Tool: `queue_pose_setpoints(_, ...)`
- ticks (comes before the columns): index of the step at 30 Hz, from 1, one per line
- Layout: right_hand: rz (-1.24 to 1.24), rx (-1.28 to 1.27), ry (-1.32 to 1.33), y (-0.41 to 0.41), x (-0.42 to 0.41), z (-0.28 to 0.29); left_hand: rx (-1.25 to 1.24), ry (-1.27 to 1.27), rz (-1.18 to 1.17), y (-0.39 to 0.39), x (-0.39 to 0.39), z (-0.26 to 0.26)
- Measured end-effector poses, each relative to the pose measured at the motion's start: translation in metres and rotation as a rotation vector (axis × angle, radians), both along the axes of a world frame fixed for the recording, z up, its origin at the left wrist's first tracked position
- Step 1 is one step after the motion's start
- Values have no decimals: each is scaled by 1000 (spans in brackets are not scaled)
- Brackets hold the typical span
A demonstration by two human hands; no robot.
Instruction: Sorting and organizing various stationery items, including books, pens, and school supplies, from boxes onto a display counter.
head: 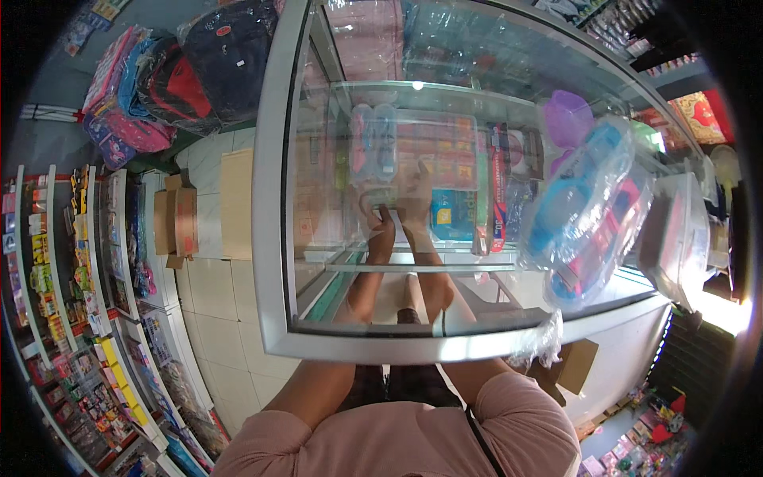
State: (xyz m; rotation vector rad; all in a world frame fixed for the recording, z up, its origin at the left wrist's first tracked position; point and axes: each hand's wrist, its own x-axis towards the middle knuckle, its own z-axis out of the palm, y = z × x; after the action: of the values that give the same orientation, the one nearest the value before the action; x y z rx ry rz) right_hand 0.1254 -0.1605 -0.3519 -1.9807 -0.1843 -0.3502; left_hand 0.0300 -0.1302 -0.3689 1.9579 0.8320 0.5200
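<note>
Both my hands reach inside a glass display case (271, 238), seen through its top pane with reflections over them. My left hand (381, 229) is at a small greenish item (380, 197); glare hides whether the fingers grip it. My right hand (415, 188) lies just to its right, fingers pointing away from me, at the near edge of a clear plastic box (438, 149) over pink and yellow packs. Its grip is unclear too. Beyond my left hand lie clear plastic cases (374, 143) with rounded ends. Right of my right hand is a blue A4 paper pack (451, 214).
A boxed transparent ruler (498, 191) stands farther right in the case. Wrapped blue and pink plastic items (587, 208) rest on the glass top, beside a purple plastic container (566, 119). Leftward are wrapped backpacks (229, 59), an open cardboard box (176, 220) and stocked shelves (77, 268).
</note>
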Motion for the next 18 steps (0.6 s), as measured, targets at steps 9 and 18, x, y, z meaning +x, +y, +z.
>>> queue_pose_setpoints(9, 701, -409, 400, -139, -119, 76, 69, 1, -453, -11, -78, 44)
queue_pose_setpoints(18, 1301, -233, 365, -160, -132, 338, -95, -100, -1099, -34, -121, 190)
